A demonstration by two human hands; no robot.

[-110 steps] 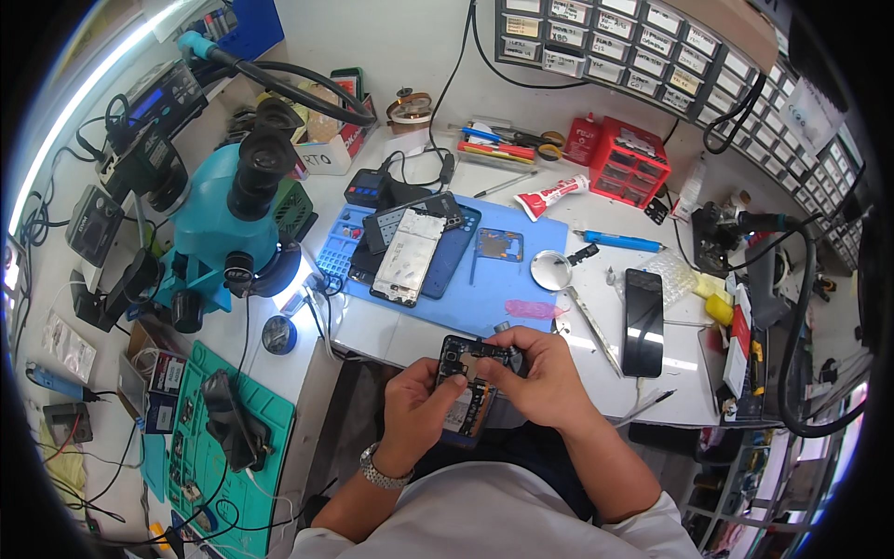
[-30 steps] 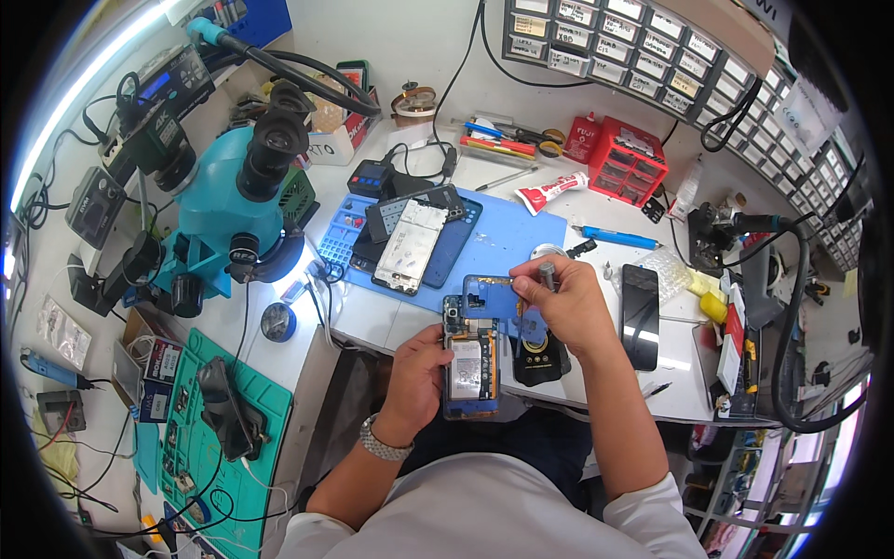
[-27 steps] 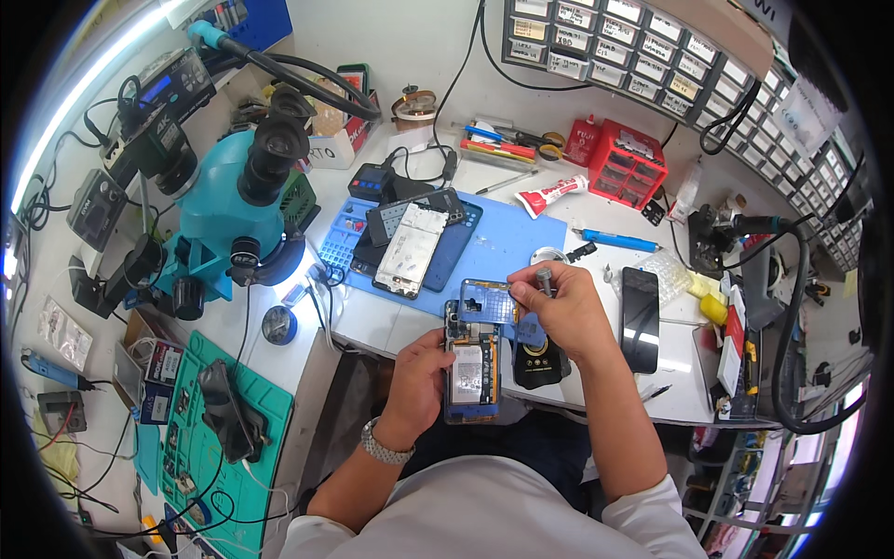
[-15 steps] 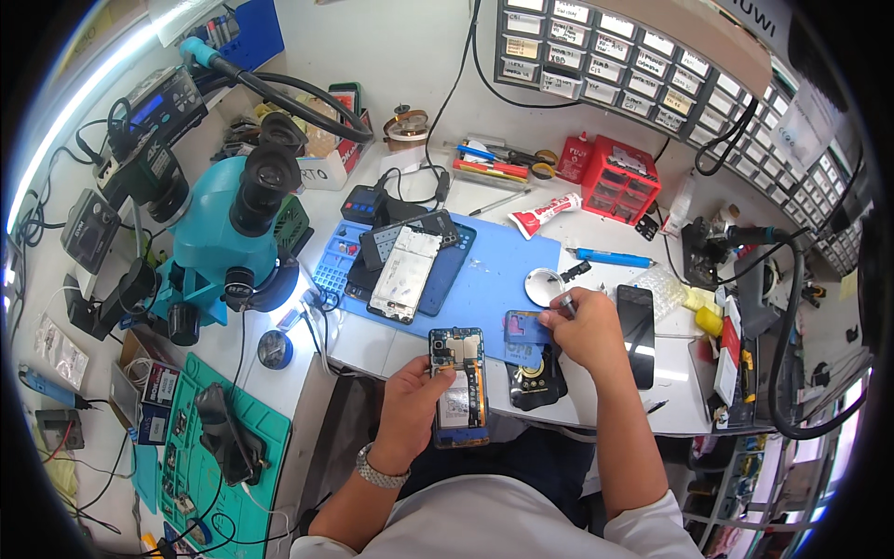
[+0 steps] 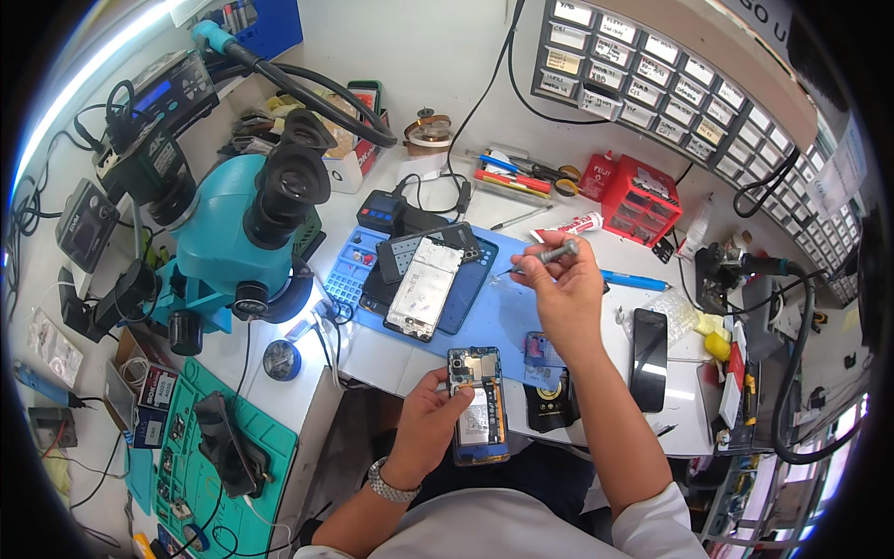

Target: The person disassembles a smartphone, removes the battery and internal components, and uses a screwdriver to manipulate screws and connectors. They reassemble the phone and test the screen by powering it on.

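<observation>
My left hand point(image 5: 433, 410) grips an opened smartphone point(image 5: 479, 410) by its left side. Its back is off, baring the circuit board and battery; the thumb rests across its inner edge. My right hand point(image 5: 563, 293) is raised over the blue mat and pinches a small grey screwdriver point(image 5: 559, 252), its thin end toward the left. Below that hand lie a small bluish phone part point(image 5: 538, 349) and a black back cover point(image 5: 549, 410) at the table's front edge. Farther off, a bare silver phone frame point(image 5: 424, 289) lies on dark phone shells.
A teal microscope point(image 5: 228, 233) stands at left, with a green mat point(image 5: 219, 447) in front of it. A black phone point(image 5: 648, 361) lies right of my forearm. Behind are a red drawer box point(image 5: 641, 200), a blue pen-like tool point(image 5: 633, 280) and a white-red tube point(image 5: 568, 226).
My right hand has risen away from the phone parts, carrying the screwdriver up over the mat. My left hand still holds the opened smartphone. The whole view has shifted slightly.
</observation>
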